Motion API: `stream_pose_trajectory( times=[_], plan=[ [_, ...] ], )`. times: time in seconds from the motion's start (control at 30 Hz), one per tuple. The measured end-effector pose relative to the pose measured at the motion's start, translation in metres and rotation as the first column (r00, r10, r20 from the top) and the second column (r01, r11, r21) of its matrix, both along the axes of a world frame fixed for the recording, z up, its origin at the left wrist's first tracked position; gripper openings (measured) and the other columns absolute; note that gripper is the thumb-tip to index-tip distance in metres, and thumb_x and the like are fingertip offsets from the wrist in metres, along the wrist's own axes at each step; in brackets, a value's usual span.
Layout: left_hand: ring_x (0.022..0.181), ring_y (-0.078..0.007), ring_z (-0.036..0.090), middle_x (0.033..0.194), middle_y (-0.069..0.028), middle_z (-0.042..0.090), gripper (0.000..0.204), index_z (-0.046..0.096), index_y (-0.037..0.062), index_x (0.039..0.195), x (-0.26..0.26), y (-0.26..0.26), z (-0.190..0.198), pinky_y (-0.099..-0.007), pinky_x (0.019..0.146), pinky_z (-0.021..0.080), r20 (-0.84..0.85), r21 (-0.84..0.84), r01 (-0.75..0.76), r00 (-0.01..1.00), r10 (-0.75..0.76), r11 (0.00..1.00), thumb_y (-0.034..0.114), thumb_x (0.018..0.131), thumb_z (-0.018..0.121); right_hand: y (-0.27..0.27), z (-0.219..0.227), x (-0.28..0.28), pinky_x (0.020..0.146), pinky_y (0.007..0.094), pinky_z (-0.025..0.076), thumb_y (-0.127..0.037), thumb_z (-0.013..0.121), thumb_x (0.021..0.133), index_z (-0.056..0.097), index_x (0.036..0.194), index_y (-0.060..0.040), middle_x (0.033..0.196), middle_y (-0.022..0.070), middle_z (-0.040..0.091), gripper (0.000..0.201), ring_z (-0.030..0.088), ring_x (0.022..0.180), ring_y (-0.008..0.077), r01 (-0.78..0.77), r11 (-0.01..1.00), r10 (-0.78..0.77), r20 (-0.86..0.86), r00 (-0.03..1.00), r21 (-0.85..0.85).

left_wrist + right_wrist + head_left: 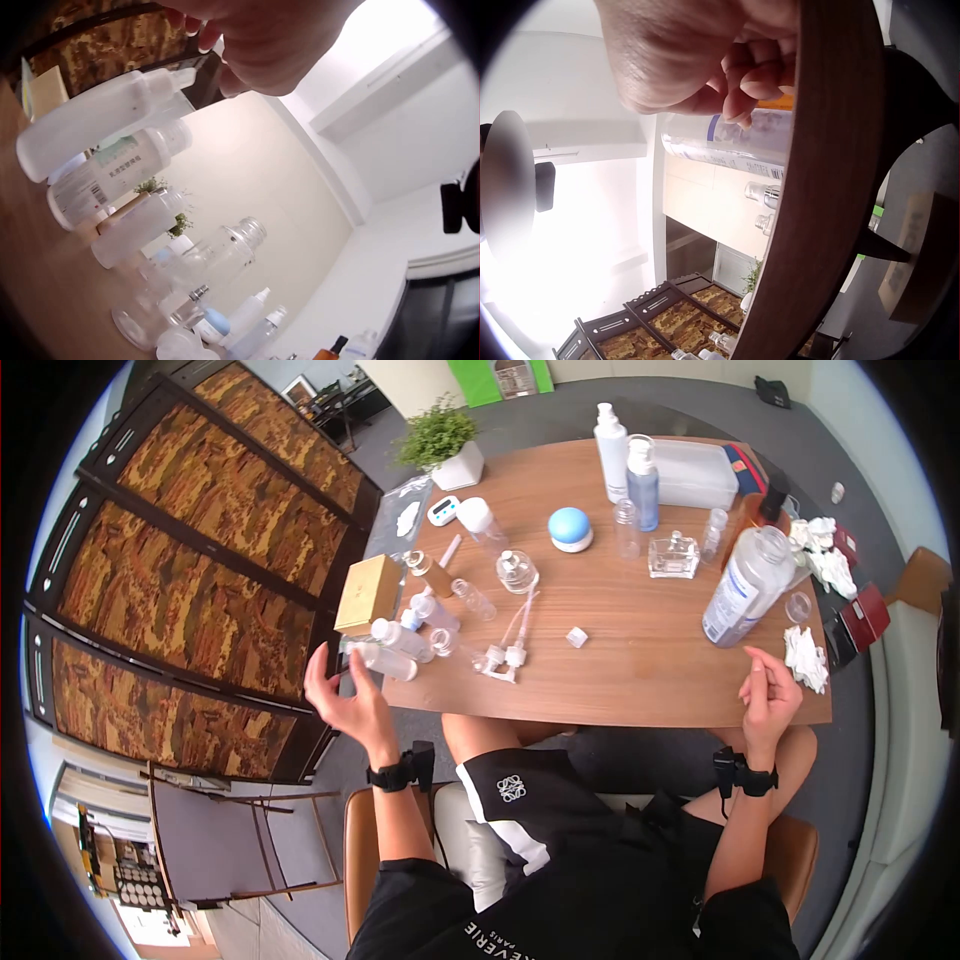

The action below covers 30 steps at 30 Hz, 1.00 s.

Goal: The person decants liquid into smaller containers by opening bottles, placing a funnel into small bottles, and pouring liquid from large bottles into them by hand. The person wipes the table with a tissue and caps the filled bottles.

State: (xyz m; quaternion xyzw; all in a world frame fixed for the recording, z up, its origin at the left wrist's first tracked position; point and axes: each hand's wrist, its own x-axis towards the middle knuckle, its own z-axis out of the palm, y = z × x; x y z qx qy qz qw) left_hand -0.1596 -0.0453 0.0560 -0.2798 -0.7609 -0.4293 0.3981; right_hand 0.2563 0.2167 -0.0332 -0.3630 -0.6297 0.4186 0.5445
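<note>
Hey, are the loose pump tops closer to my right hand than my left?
No, the head view shows the pump tops nearer your left hand, with a wide stretch of table between them and your right hand.

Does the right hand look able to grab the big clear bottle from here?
Probably yes: the right hand is just short of the big clear bottle, appears to hold nothing, and nothing visible stands between them.
</note>
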Motion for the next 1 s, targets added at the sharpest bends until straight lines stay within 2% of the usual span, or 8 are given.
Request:
stream_pose_trajectory(
  times=[0.07,0.2,0.3,0.4,0.5,0.77,0.93,1.0],
  plan=[
    [0.109,-0.0246,0.063,0.124,-0.0124,0.07,0.033,0.071,0.0023,0.124,0.021,0.008,0.014,-0.0347,0.084,0.049,-0.151,-0.008,0.01,0.989,-0.011,1.0,0.006,0.092,0.079,-0.001,0.002,-0.001,0.051,0.0206,0.034,-0.002,0.058,0.104,0.074,0.113,0.0037,0.067,-0.0026,0.057,0.019,0.051,0.057,0.0037,-0.006,1.0,0.006,-0.002,1.0,-0.005],
    [0.078,-0.0261,0.067,0.094,-0.0142,0.073,0.018,0.073,-0.0017,0.104,0.064,0.034,0.022,-0.0333,0.067,0.054,-0.229,-0.132,0.316,0.912,-0.339,0.939,-0.009,0.088,0.073,0.0,0.007,0.0,0.054,0.0209,0.037,-0.004,0.052,0.105,0.072,0.115,0.004,0.069,0.0003,0.06,0.023,0.051,0.059,0.0054,-0.049,0.999,0.049,0.019,0.999,0.017],
    [0.065,-0.0214,0.063,0.082,-0.0107,0.071,0.015,0.075,0.0004,0.098,0.088,0.056,0.009,-0.031,0.062,0.052,-0.147,-0.2,0.391,0.894,-0.422,0.898,-0.009,0.087,0.075,0.004,0.006,0.001,0.056,0.0214,0.038,-0.007,0.047,0.105,0.068,0.113,0.0038,0.07,0.0029,0.062,0.025,0.051,0.06,0.0069,-0.071,0.995,0.071,-0.008,0.997,0.065],
    [0.06,-0.0174,0.061,0.078,-0.0089,0.07,0.015,0.075,0.0011,0.099,0.097,0.062,-0.004,-0.029,0.057,0.049,0.033,-0.205,0.43,0.901,-0.433,0.879,-0.007,0.087,0.077,0.008,-0.001,0.003,0.058,0.0216,0.039,-0.007,0.044,0.104,0.065,0.109,0.003,0.071,0.0049,0.063,0.023,0.051,0.061,0.0078,-0.138,0.987,0.146,-0.097,0.985,0.082],
    [0.057,-0.0155,0.059,0.075,-0.0078,0.069,0.014,0.076,0.0013,0.099,0.099,0.057,-0.023,-0.0282,0.053,0.047,0.093,-0.186,0.421,0.907,-0.41,0.888,-0.006,0.087,0.077,0.005,0.002,0.003,0.058,0.0215,0.038,-0.01,0.046,0.105,0.064,0.106,0.0026,0.071,0.0055,0.062,0.022,0.051,0.062,0.0078,-0.151,0.988,0.151,-0.173,0.973,0.015],
    [0.055,-0.0166,0.062,0.071,-0.0099,0.069,0.009,0.077,0.0007,0.097,0.122,0.05,-0.051,-0.0283,0.051,0.046,0.23,-0.184,0.485,0.867,-0.442,0.855,-0.001,0.089,0.078,0.004,0.003,0.002,0.056,0.0206,0.036,-0.007,0.052,0.106,0.066,0.107,0.0016,0.07,0.0031,0.062,0.016,0.051,0.061,0.0061,-0.115,0.992,0.111,-0.083,0.99,-0.051],
    [0.056,-0.0195,0.062,0.072,-0.01,0.069,0.005,0.076,0.0006,0.094,0.121,0.044,-0.061,-0.0309,0.056,0.049,0.199,-0.162,0.379,0.917,-0.346,0.911,0.003,0.091,0.079,0.003,0.005,-0.001,0.055,0.0203,0.035,-0.006,0.054,0.106,0.067,0.107,0.0014,0.07,0.0022,0.062,0.015,0.05,0.06,0.0052,-0.106,0.992,0.102,-0.063,0.993,-0.066],
    [0.062,-0.02,0.064,0.082,-0.0111,0.072,0.012,0.074,0.0015,0.1,0.112,0.036,-0.068,-0.0315,0.06,0.049,0.207,-0.076,0.249,0.951,-0.229,0.966,0.006,0.09,0.08,0.003,0.005,-0.001,0.055,0.0201,0.035,-0.007,0.054,0.107,0.067,0.108,0.0013,0.069,0.0019,0.061,0.015,0.05,0.06,0.0049,-0.083,0.994,0.079,-0.06,0.995,-0.064]
  ],
)
